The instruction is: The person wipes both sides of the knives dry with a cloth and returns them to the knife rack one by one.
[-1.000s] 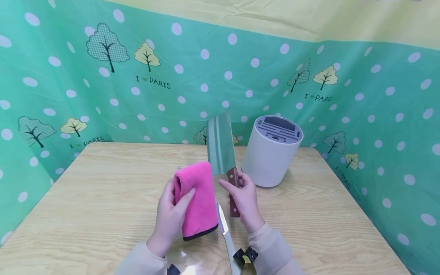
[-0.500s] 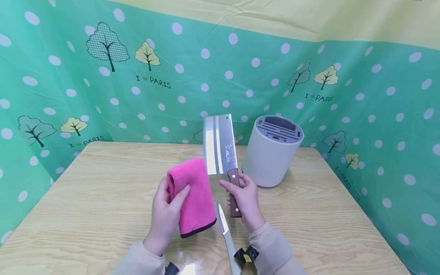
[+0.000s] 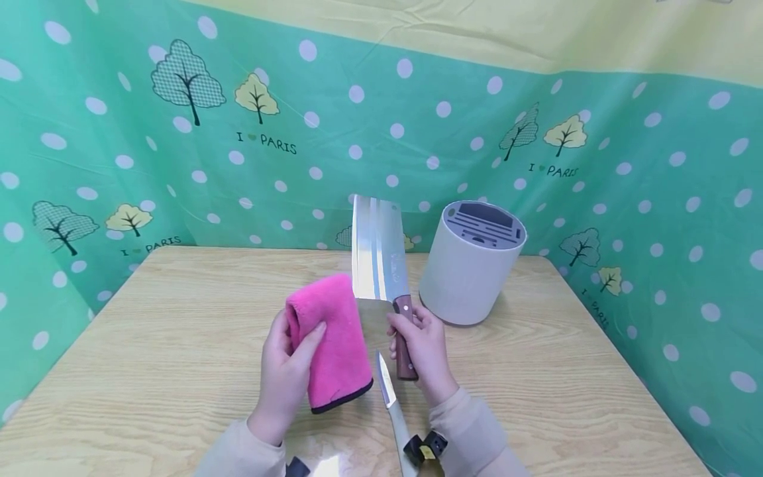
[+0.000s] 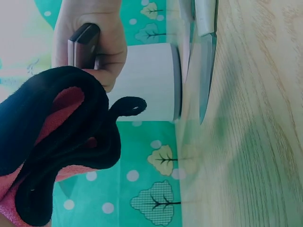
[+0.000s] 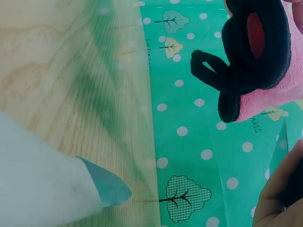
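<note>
My left hand (image 3: 285,374) holds a folded pink cloth (image 3: 334,348) with a black edge, thumb on its near face. In the left wrist view the cloth's folds (image 4: 90,137) show end-on, with a small black loop. My right hand (image 3: 426,348) grips the brown wooden handle of a cleaver (image 3: 381,252). Its wide shiny blade points up and stands just right of the cloth, apart from it or barely overlapping; I cannot tell which. Below, between the hands, a small knife (image 3: 390,397) with a pale handle lies on the table, tip pointing away.
A white round knife block (image 3: 467,271) with a dark slotted top stands at the back right, just beyond my right hand. The wooden table (image 3: 179,331) ends at a green dotted curtain (image 3: 334,152) behind and at both sides.
The cloth and left hand have shifted a little left, away from the cleaver. The cleaver's blade has turned so that its face now catches light, and it has tilted slightly left.
</note>
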`<state>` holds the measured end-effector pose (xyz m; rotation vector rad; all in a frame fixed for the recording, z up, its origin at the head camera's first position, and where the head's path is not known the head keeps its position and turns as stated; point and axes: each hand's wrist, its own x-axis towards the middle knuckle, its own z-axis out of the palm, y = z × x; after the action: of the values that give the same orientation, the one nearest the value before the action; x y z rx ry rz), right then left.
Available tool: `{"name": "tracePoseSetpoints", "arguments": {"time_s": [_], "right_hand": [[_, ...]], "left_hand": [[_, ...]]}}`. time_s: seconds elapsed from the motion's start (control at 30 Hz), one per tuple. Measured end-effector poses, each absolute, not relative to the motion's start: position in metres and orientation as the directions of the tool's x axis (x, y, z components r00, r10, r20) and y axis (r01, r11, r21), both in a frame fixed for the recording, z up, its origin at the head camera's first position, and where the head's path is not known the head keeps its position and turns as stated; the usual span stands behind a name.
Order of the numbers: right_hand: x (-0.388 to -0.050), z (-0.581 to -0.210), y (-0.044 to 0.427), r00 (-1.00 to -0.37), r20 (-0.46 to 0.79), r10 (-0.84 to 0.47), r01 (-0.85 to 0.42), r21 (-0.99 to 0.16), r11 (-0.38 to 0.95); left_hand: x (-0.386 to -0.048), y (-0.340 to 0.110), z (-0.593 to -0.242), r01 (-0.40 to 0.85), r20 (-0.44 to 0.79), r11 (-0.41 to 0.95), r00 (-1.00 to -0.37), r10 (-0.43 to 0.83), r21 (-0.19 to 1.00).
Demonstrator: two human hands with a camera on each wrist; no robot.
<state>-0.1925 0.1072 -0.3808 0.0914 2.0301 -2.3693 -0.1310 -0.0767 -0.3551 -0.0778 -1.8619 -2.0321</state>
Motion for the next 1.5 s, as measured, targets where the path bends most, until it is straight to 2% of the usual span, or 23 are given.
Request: {"name": "tracePoseSetpoints", "arguments": {"time_s": [0.37,0.77,1.3,1.5], "right_hand": [[-0.187,-0.379,0.102,-0.998,-0.063,-0.03,0.067,-0.982,-0.174],[-0.181,-0.375,0.102,-0.984,-0.113,-0.137,0.145,-0.957,-0.253],[-0.174,-0.369,0.101,-0.949,-0.037,-0.313,0.125,-0.956,-0.265],[-0.174,-0.372,0.093,-0.945,-0.026,-0.325,0.123,-0.952,-0.281]], "left_hand": [[-0.133,-0.076,-0.358,0.324,0.294,-0.07,-0.915,-0.275,0.944],[-0.135,-0.075,-0.36,0.284,0.257,-0.066,-0.928,-0.268,0.957],[-0.142,-0.063,-0.366,0.265,0.292,0.137,-0.927,-0.236,0.954],[-0.146,-0.059,-0.369,0.288,0.332,0.209,-0.917,-0.221,0.934]]}}
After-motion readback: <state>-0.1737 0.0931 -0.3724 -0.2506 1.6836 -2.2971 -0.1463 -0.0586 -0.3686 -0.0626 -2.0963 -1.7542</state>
